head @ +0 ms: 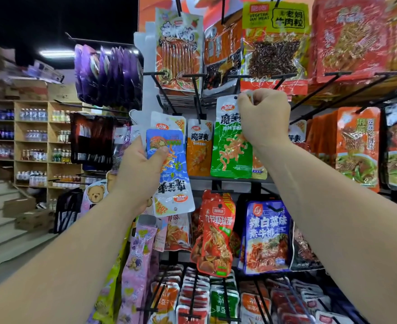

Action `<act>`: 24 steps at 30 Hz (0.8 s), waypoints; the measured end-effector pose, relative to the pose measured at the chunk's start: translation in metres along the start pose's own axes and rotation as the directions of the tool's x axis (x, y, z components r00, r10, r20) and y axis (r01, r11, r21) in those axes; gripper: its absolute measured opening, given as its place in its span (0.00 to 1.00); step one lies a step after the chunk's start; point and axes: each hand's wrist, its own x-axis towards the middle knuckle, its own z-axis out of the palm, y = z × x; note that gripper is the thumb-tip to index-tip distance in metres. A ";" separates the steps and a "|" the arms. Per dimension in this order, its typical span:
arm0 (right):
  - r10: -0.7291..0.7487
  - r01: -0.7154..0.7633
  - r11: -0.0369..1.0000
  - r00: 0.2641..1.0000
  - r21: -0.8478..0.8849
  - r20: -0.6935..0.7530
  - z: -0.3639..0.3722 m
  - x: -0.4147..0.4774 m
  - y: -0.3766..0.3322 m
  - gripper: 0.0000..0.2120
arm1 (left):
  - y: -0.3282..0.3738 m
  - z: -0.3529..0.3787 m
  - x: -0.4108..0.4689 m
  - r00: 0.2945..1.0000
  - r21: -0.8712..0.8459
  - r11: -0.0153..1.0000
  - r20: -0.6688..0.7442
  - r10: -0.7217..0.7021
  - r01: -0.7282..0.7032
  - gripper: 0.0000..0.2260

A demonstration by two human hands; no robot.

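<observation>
The right hand (263,115) pinches the top edge of the green pack (231,148), its fingers curled tight beside the hanging hole, just under a black hook (237,84). This pack is in the middle row of the rack (146,57), next to an orange pack (198,148). The left hand (139,164) has thumb and fingers clamped on a blue pack (169,169), held upside down before the rack. To do this step well, I think the hole must meet the hook tip and slide straight, without tearing. Green, orange and blue packs all read "魔芋爽"; the blue one shows "20%". A top pack (274,17) reads "VEGETARIAN MEAT".
</observation>
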 end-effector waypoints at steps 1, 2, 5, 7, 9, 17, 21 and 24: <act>0.005 -0.005 1.000 1.000 -0.005 0.005 0.000 0.000 0.000 0.24 | 0.000 0.000 0.000 1.000 -0.004 1.000 0.001 -0.003 0.003 0.08; 0.008 -0.008 1.000 1.000 -0.013 0.009 -0.001 0.001 0.000 0.24 | 0.000 0.000 0.000 1.000 -0.004 1.000 0.002 -0.007 0.007 0.07; 0.041 -0.038 0.997 0.999 -0.059 0.036 0.000 0.003 0.004 0.21 | 0.000 -0.001 0.001 1.000 -0.007 1.000 0.004 -0.018 0.018 0.06; 0.110 -0.104 0.991 0.991 -0.083 0.070 0.001 0.005 0.011 0.23 | -0.001 -0.002 0.001 1.000 -0.003 1.000 0.010 -0.014 0.014 0.07; 0.181 -0.171 0.980 0.978 -0.100 0.107 0.004 0.007 0.020 0.26 | -0.001 -0.002 0.000 1.000 0.008 1.000 0.010 -0.010 0.010 0.05; 0.302 -0.243 0.923 0.938 -0.300 0.171 0.016 0.012 0.042 0.09 | 0.000 -0.001 0.000 1.000 0.033 0.999 0.005 -0.009 0.008 0.06; 0.185 -0.116 0.931 0.968 -0.347 0.171 0.002 0.000 0.040 0.12 | -0.002 -0.001 0.000 1.000 0.039 0.999 0.019 0.002 -0.002 0.07; -0.114 0.276 0.797 0.942 -0.538 0.315 -0.011 -0.011 0.032 0.12 | -0.001 -0.001 0.000 0.999 0.024 1.000 0.033 0.001 -0.002 0.07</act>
